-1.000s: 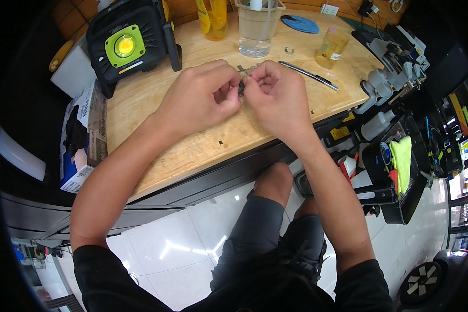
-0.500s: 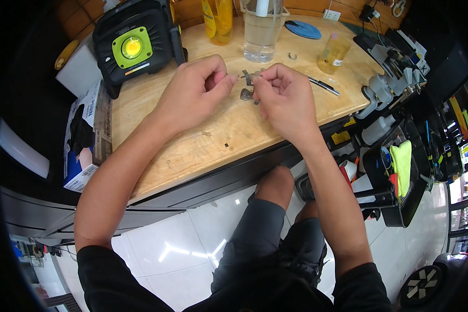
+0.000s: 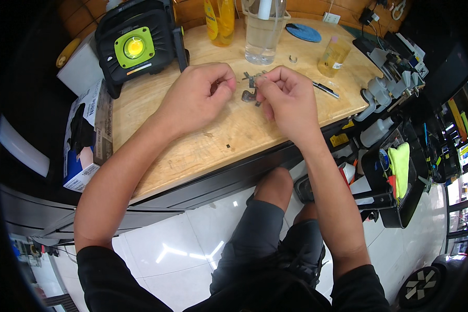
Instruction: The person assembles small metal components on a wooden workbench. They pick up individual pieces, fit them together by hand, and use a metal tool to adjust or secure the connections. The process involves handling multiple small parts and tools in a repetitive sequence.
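Over the wooden tabletop, my left hand is closed, thumb against the curled index finger; whatever it pinches is too small to make out. My right hand is also closed in a pinch, a short way to the right. Its fingertips hide what they hold, if anything. Several small grey metal pieces lie just left of and behind my right fingers, among them a rounded grey piece. A black-and-silver pen lies to the right, partly behind my right hand.
A work lamp stands at the back left above a glove box. Along the back are a yellow bottle, a clear liquid container, a blue round pad and an amber bottle. A clamp grips the right edge.
Both hands stay pinched at nearly the same places. My left fingers have curled in slightly, and the whole view has shifted a little.
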Available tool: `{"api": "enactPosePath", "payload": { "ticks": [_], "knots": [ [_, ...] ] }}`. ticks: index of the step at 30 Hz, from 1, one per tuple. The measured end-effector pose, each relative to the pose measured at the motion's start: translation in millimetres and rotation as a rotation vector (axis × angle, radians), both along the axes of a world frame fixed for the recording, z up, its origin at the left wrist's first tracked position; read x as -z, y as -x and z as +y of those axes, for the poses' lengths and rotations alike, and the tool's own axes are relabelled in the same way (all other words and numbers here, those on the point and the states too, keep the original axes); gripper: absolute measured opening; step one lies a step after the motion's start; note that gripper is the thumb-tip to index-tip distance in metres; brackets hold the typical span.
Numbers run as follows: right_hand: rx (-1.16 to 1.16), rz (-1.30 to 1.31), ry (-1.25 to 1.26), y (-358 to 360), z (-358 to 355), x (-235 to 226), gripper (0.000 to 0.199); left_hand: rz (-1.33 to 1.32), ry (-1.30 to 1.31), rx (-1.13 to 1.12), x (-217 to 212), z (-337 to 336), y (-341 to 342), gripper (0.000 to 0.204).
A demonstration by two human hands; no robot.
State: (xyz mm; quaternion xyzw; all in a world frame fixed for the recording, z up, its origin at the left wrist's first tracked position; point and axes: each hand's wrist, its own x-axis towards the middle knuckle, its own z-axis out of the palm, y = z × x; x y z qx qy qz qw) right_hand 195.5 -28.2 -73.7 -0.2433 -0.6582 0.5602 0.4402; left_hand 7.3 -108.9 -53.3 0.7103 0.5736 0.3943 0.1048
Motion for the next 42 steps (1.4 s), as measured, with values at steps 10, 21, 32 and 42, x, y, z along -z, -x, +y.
{"api": "enactPosePath", "payload": {
  "ticks": [10,21,32,42],
  "knots": [
    [-0.095,-0.014,0.099,-7,4,-2,0.019,0.042,-0.099,-0.016,-1,1,-2,0.016],
    [-0.133,0.027,0.173,-8,5,-6,0.026,0.034,-0.203,-0.012,1,2,2,0.016],
    [-0.149,-0.037,0.064,-7,2,-5,0.03,0.03,-0.226,-0.029,1,3,4,0.023],
    [-0.202,-0.056,0.016,-6,1,-4,0.025,-0.462,0.055,0.163,4,2,-5,0.027]
  ]
}}
